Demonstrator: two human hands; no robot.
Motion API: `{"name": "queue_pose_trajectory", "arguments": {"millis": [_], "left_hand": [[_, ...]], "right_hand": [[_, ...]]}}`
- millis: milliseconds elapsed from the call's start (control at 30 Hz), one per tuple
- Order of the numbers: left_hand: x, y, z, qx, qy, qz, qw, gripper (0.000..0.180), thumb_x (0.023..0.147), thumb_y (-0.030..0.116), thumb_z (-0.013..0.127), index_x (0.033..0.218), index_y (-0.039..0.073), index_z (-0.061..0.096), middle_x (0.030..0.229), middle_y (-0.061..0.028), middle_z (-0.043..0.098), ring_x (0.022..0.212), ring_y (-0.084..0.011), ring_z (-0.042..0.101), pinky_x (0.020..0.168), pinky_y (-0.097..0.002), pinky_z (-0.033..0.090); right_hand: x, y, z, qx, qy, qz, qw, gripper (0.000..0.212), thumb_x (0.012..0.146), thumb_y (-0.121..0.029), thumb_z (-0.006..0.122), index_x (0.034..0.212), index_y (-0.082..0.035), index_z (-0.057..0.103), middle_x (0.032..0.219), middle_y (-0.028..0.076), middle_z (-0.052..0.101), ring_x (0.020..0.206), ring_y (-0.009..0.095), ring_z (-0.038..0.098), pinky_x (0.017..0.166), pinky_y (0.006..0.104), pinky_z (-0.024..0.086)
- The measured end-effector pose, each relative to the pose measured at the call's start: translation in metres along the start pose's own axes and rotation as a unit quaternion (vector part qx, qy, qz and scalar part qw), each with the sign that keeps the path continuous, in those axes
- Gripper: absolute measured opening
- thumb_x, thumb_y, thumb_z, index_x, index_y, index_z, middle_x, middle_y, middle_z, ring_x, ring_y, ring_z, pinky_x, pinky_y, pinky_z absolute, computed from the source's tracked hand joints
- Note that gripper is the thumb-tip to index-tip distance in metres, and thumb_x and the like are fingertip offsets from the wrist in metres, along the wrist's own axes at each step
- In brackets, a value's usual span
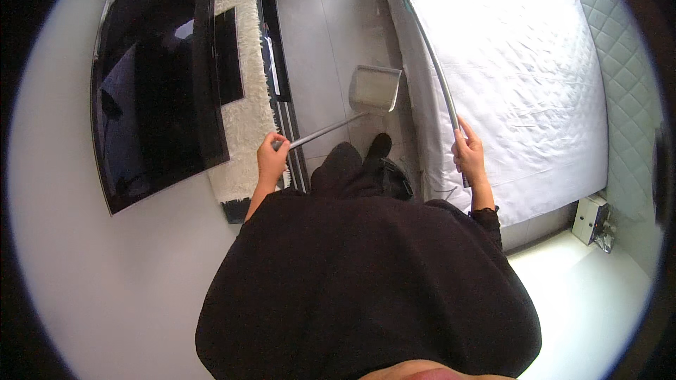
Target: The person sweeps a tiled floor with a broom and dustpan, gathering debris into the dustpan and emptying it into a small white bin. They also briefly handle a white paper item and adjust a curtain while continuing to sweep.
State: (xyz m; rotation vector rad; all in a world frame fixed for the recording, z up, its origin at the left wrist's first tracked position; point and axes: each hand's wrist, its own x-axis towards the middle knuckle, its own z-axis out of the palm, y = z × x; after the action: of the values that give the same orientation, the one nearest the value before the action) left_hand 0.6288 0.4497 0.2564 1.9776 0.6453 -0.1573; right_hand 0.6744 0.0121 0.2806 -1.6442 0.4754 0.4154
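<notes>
My left hand (273, 155) is closed round the upper end of the grey handle of a long-handled dustpan (377, 89). The pale pan is at the far end of that handle, above the tiled floor between the bed and the low cabinet. In my right hand (470, 151) is a long grey pole (435, 60), its fingers wrapped near the lower end. The pole runs away from me along the bed's left edge and turns teal at its far part. What sits on its far tip is cut off by the picture's edge.
On my right stands a bed (521, 84) with a white sheet and a quilted headboard (623, 77). A large dark television (158, 84) is on the left, by a cabinet with a fluffy cream cover (246, 42). Grey floor tiles (310, 28) form the narrow aisle.
</notes>
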Motion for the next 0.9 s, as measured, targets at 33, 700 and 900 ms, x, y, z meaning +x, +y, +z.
{"name": "queue_pose_trajectory", "arguments": {"millis": [33,700,900], "left_hand": [[0.001,0.005,-0.005,0.012,0.009,0.006,1.0,0.01,0.082,0.013,0.061,0.085,0.005,0.056,0.065,-0.0037,0.054,0.041,-0.0099,0.043,0.037,-0.0265,0.035],[0.273,0.057,-0.054,-0.155,0.076,-0.079,0.982,0.009,0.082,0.012,0.059,0.083,0.003,0.057,0.068,-0.0091,0.063,0.037,-0.0105,0.046,0.034,-0.0246,0.039],[0.317,0.067,-0.091,-0.128,0.071,-0.075,0.986,0.01,0.08,0.011,0.061,0.081,0.002,0.058,0.065,-0.0057,0.06,0.039,-0.0107,0.047,0.034,-0.0248,0.039]], "right_hand": [[0.01,-0.005,0.001,-0.011,0.008,0.005,1.0,0.041,0.093,-0.018,0.05,0.134,-0.012,0.044,0.052,-0.006,0.039,0.039,0.004,0.033,0.036,0.0213,0.026],[0.169,-0.15,0.104,0.07,0.086,0.009,0.994,0.041,0.095,-0.024,0.048,0.134,-0.012,0.042,0.053,-0.003,0.041,0.036,0.005,0.033,0.032,0.0206,0.026],[0.219,-0.201,0.137,0.052,0.116,-0.005,0.992,0.042,0.095,-0.023,0.048,0.135,-0.011,0.041,0.055,-0.001,0.046,0.037,0.005,0.036,0.032,0.0197,0.026]]}}
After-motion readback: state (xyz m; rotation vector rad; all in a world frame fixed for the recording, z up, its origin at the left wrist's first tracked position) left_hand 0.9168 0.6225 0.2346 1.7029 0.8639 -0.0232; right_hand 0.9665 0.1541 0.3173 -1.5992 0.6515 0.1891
